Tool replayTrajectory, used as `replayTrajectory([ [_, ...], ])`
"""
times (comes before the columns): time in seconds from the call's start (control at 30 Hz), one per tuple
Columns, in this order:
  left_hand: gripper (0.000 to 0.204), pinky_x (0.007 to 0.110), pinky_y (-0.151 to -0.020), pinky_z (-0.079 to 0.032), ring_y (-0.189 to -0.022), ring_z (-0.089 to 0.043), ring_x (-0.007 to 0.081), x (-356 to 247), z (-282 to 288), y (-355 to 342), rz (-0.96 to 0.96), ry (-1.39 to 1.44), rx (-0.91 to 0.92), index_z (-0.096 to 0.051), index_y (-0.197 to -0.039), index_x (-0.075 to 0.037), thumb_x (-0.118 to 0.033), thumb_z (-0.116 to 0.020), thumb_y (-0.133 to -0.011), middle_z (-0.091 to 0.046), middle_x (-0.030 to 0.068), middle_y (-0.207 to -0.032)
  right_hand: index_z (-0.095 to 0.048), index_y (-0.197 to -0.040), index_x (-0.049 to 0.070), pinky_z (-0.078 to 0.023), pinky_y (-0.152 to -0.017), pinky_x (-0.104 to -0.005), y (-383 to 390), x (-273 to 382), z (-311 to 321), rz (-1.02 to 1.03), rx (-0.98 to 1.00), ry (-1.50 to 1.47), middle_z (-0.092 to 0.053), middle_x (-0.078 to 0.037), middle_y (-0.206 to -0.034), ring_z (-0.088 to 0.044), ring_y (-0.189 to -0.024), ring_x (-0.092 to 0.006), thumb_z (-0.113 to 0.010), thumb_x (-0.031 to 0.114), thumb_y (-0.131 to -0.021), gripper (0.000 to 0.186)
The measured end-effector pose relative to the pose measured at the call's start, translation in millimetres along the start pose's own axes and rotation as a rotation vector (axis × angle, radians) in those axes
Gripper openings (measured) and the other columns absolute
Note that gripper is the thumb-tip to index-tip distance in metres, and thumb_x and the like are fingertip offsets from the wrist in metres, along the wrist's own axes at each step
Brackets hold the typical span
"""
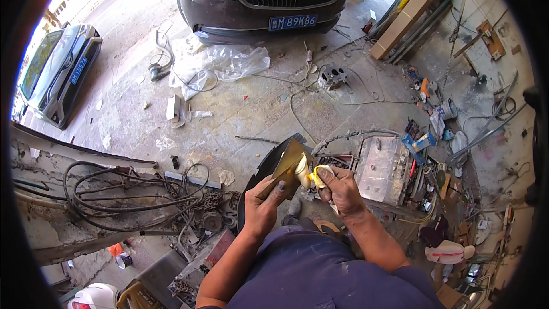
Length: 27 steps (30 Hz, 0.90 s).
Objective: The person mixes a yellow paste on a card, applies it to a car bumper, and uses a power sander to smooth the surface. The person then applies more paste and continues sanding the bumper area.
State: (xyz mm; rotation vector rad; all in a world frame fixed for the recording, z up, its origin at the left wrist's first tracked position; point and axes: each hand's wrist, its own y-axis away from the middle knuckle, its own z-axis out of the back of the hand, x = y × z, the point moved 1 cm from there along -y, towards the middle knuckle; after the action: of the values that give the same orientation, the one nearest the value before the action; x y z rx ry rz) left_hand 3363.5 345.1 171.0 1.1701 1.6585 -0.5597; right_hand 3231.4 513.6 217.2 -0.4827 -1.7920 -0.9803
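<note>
My left hand (264, 203) grips a flat olive-coloured plate (287, 166), thumb over its lower part. A blob of cream paste (302, 167) sits on the plate. My right hand (342, 193) is closed round a crumpled yellow-and-white tube (321, 173), its end meeting the paste, with a bit of yellow showing there. A large dark curved panel (254, 182) lies just behind and below the plate, partly hidden by my left hand.
A dark car (257, 20) stands ahead, a second car (60, 74) far left. Plastic sheeting (223, 66) and cables cross the floor. Hoses (103, 212) lie left; a metal-topped box (377, 169), scattered tools and leaning long boxes (406, 17) are at right.
</note>
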Motion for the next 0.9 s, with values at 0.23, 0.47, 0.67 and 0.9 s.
replayTrajectory([
  [0.23,0.036,0.03,-0.093,-0.059,-0.105,-0.071,0.0141,2,4,-1,0.013,0.016,-0.013,-0.072,-0.134,0.01,-0.019,-0.067,-0.113,-0.076,0.0091,-0.118,-0.066,-0.095,0.005,-0.033,-0.052,-0.0236,4,-2,-3,0.062,0.021,0.054,-0.055,0.005,-0.073,-0.044,-0.057,-0.0035,-0.06,0.031,-0.114,0.032],
  [0.47,0.041,0.033,-0.095,-0.061,-0.106,-0.073,0.0174,5,8,-2,0.004,0.013,-0.019,-0.068,-0.14,0.011,-0.02,-0.066,-0.114,-0.077,0.0132,-0.121,-0.071,-0.11,0.002,-0.05,-0.071,-0.027,15,12,-5,0.248,0.049,0.285,-0.068,0.002,-0.086,-0.058,-0.078,-0.0057,-0.085,0.024,-0.098,0.029],
  [0.67,0.04,0.032,-0.095,-0.06,-0.106,-0.073,0.0173,4,10,-4,-0.009,-0.01,-0.015,-0.068,-0.14,0.011,-0.019,-0.066,-0.114,-0.077,0.0134,-0.121,-0.068,-0.113,-0.002,-0.055,-0.074,-0.0351,15,18,-9,0.33,0.019,0.581,-0.073,-0.008,-0.088,-0.066,-0.08,-0.0129,-0.089,0.03,-0.098,0.041],
  [0.9,0.04,0.031,-0.093,-0.06,-0.103,-0.074,0.0173,4,9,-3,-0.004,0.023,-0.005,-0.068,-0.14,0.011,-0.018,-0.065,-0.114,-0.077,0.0129,-0.119,-0.06,-0.119,-0.003,-0.056,-0.066,-0.0506,13,15,-15,0.476,-0.025,1.008,-0.071,-0.028,-0.088,-0.073,-0.08,-0.0501,-0.069,0.038,-0.11,0.043],
])
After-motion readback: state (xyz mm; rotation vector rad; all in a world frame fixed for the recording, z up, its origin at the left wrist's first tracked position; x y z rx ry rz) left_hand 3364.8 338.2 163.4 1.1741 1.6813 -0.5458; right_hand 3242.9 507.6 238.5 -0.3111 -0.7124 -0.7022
